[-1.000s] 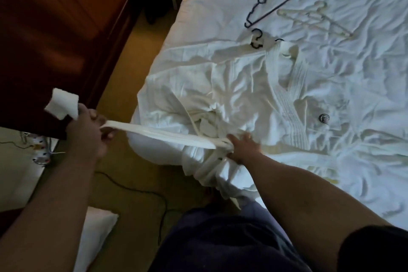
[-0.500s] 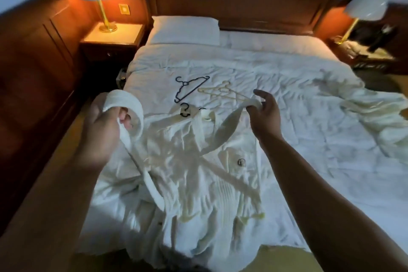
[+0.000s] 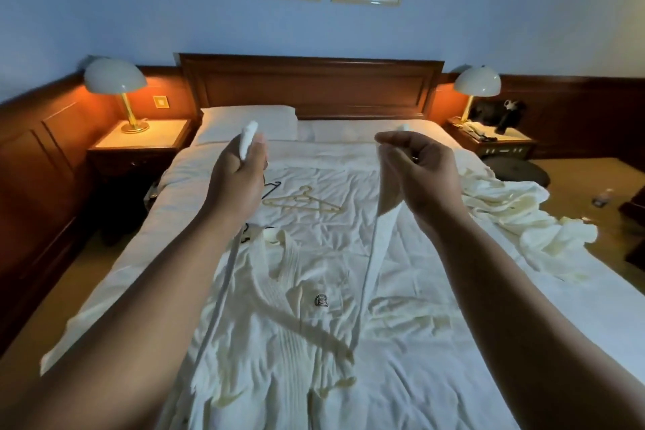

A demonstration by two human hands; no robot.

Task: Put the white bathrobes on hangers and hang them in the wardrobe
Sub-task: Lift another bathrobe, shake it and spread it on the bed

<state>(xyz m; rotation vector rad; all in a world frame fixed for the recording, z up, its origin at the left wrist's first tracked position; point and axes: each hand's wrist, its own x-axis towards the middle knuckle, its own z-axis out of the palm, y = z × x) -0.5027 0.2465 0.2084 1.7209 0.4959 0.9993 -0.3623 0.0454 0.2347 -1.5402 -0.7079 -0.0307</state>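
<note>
A white bathrobe point(image 3: 296, 325) lies spread on the bed point(image 3: 453, 342), collar toward the headboard, on a dark hanger whose hook shows at its neck. Its white belt point(image 3: 375, 255) runs up from the waist to both raised hands. My left hand point(image 3: 241, 178) grips one belt end. My right hand point(image 3: 419, 174) pinches the other end. A cream hanger point(image 3: 303, 202) and a black hanger point(image 3: 274, 187) lie on the sheet beyond the robe. A second white robe point(image 3: 523, 230) is crumpled at the bed's right edge.
Bedside tables with lit lamps point(image 3: 117, 87) point(image 3: 476, 84) flank the wooden headboard point(image 3: 310, 84). A pillow point(image 3: 247, 122) lies at the head of the bed. Wood panelling runs along the left wall. Carpet and a dark round stool point(image 3: 516, 173) are at right.
My view lifted from the bed's foot to the whole bed. Both hands rose and spread apart, drawing the belt ends up off the robe.
</note>
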